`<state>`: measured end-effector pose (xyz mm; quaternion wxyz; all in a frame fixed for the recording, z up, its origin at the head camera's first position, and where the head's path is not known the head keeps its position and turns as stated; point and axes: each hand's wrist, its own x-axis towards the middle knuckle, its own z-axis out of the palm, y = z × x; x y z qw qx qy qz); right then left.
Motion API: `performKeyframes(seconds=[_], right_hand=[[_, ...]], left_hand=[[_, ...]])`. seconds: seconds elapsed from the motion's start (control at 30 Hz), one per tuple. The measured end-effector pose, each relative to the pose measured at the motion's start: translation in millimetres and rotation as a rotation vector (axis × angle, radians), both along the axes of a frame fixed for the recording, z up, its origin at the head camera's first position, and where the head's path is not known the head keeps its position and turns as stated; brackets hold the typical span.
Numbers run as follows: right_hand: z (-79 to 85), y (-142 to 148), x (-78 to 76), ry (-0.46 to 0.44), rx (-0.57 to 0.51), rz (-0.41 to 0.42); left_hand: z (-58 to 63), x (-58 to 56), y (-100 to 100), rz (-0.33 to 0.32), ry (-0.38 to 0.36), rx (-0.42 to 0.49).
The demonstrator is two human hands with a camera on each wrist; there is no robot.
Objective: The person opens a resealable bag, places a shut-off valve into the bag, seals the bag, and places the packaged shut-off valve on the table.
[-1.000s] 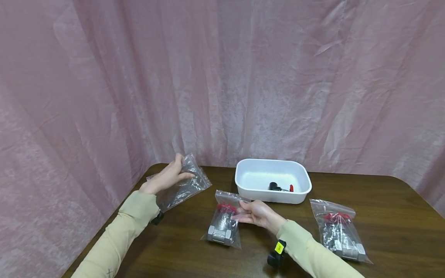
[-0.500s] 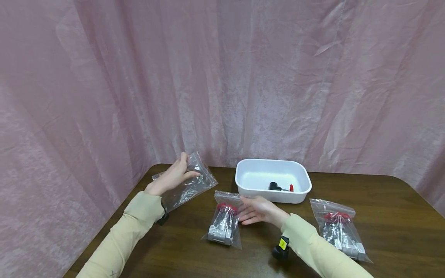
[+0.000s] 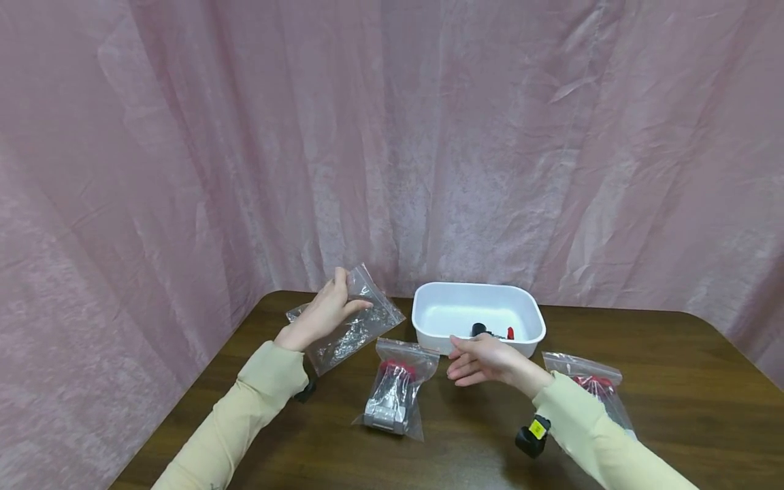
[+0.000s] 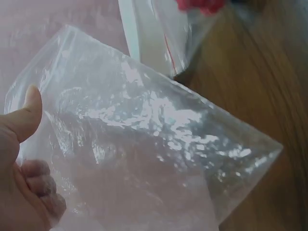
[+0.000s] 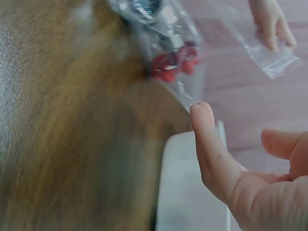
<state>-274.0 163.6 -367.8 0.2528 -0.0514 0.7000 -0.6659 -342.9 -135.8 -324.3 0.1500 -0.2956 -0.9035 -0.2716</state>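
Observation:
My left hand (image 3: 318, 316) holds up a flat, clear zip bag (image 3: 358, 333) by its zip end, over the table's back left. In the left wrist view, the thumb lies on the near side of the plastic, fingers behind it. Just in front of the white tub (image 3: 431, 342), my right hand (image 3: 490, 362) hovers with loosely extended fingers and nothing in them. Left of it lies a filled zip bag (image 3: 388, 408) with silver metal fittings and red parts inside. The tub holds a small piece with a black knob (image 3: 478, 329) and a red tip (image 3: 510, 333).
Another filled zip bag (image 3: 591, 373) lies at the right, partly hidden by the right sleeve (image 3: 588, 415). A pink curtain (image 3: 392, 136) hangs close behind the dark wooden table (image 3: 661, 367).
My right hand has let go of the middle filled bag and moved right, toward the tub's front. My left hand has carried the flat bag a little to the right.

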Motion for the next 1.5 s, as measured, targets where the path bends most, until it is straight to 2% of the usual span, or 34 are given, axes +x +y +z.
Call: performKeyframes(seconds=[0.2,0.37,0.67,0.8,0.9,1.1,1.27,1.5], right_hand=[[16.3,21,6.4,0.041,-0.052,0.028],[30.6,39,10.1,0.123,-0.09,-0.029],[50.2,56,14.1,0.282,-0.147,-0.17],[55.1,58,15.3,0.351,-0.154,-0.212],[57.4,59,16.0,0.382,-0.158,-0.212],[60.7,56,16.8,0.457,-0.107,-0.198],[64.2,55,19.4,0.497,-0.005,-0.212],[61.5,54,21.2,0.538,0.107,-0.198]], left_hand=[[1.8,5.5,27,0.008,0.072,0.051],[3.5,12.5,50,-0.013,0.084,0.081],[6.6,25.7,90,-0.069,-0.002,0.101],[8.6,31.5,106,-0.102,0.001,0.111],[9.3,35.7,117,-0.12,0.018,0.116],[8.7,42.9,133,-0.159,0.055,0.132],[5.7,45.5,143,-0.206,0.067,0.163],[3.2,50.1,153,-0.188,0.044,0.145]])
